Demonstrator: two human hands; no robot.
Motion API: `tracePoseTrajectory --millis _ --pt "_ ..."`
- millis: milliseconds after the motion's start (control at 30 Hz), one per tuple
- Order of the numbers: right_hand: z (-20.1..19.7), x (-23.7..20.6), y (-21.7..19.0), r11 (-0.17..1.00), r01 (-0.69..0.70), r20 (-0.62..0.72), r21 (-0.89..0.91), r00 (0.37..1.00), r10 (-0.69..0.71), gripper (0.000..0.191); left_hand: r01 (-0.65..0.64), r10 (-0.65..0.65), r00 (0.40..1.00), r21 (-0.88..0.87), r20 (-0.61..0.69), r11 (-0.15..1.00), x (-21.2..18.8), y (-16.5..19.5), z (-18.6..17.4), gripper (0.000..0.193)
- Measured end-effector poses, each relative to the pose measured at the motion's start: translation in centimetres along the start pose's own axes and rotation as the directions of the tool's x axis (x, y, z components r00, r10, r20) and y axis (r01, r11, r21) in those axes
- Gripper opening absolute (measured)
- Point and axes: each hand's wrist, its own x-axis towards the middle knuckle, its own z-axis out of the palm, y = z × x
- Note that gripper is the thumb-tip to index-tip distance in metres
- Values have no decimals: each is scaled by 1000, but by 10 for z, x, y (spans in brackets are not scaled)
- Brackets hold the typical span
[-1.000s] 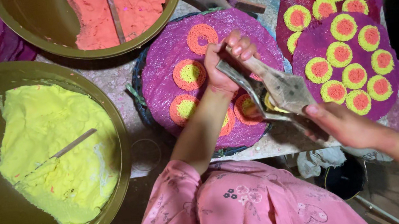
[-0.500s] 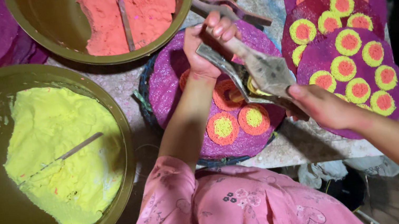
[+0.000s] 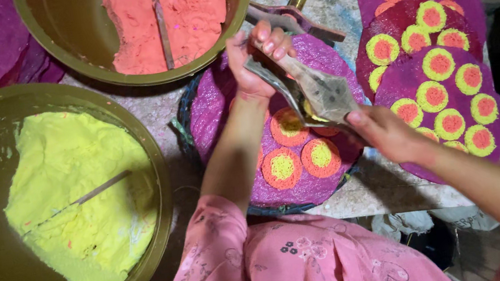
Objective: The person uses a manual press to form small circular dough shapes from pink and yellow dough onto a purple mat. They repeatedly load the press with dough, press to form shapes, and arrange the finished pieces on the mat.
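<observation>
Nearest you, the pink floral sleeve (image 3: 297,267) fills the lower frame. Your right hand (image 3: 389,132) is closed on the near end of the piping bag (image 3: 316,93); your left hand (image 3: 254,59) is clenched on its far, twisted end. The bag is a grey, crinkled film cone held just above the purple mat (image 3: 297,186).

Progress, as judged: the mat carries three finished rings (image 3: 299,153) along its near side, each an orange coil with a yellow centre. A further one may lie under the bag; you cannot tell. Most of the mat's far half is bare, so this mat looks under half filled.

At right, the stacked mats (image 3: 434,78) are covered with rings of the same kind and appear complete.

At left, the yellow dough (image 3: 70,189) sits soft and lumpy in a round olive bowl (image 3: 152,196), with a thin stick in it. Far, the orange dough (image 3: 176,12) fills a second bowl (image 3: 139,71), parted by a stick.
</observation>
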Motion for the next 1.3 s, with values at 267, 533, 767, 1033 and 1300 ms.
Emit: tracePoseTrajectory --millis 267,533,767,1033,1300 --pt "-61 -31 21 874 -127 314 469 949 -31 82 82 -22 977 281 -211 956 31 -33 55 37" --pt "-60 -42 25 980 -198 -97 -14 976 196 65 27 -48 982 -121 -181 992 33 -83 -27 34" --pt "-53 -36 16 966 -233 -2 111 972 234 70 67 -90 979 -129 -185 989 23 -87 -57 36" --pt "-55 6 34 999 -43 -87 32 995 46 72 49 -38 990 76 -132 996 57 -54 -43 33" --pt "-81 43 12 996 -85 -95 9 992 85 75 -9 32 984 131 -177 991 80 -23 -47 29"
